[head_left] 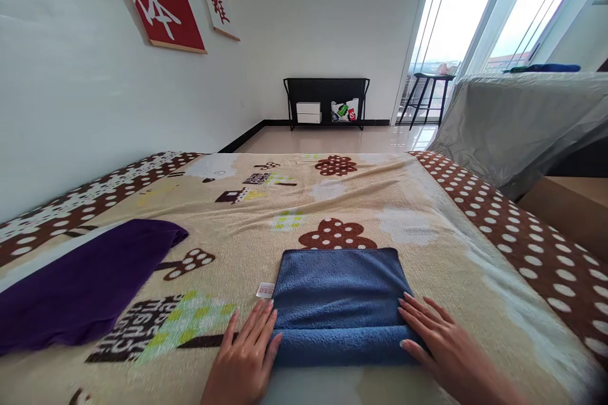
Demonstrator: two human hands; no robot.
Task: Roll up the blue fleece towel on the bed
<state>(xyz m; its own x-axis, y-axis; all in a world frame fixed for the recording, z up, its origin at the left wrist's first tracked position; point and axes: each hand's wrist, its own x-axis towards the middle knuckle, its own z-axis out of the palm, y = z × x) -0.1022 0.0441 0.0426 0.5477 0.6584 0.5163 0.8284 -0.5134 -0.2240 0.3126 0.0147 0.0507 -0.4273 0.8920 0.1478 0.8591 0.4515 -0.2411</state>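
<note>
**Blue towel pinned flat at both ends**

On the bed (427,215), close to its near edge, a blue towel (338,291) is laid flat on the patterned blanket (247,215). It is folded, and its near edge is turned up into a thick roll that runs the width of the cloth.

The left hand (244,354) is laid against the towel's left end, fingers straight and together, palm down; nothing is gripped in it. The right hand (439,342) is laid likewise at the towel's right end, fingers spread a little and pressed over the corner of the roll, and it too is flat rather than closed. By this placing the roll is braced from both sides at once, so that it seems to be kept square and stopped from springing open; the soft pile would otherwise be apt to slip.

Just left of the towel, a small white tag (265,290) is seen sticking out from its edge. Further left of the towel, well apart, a purple cloth (85,285) is spread flat. Beyond the towel, against the far wall, a black rack (327,101) is stood, with a stool (427,98) by the window to its right.
</note>
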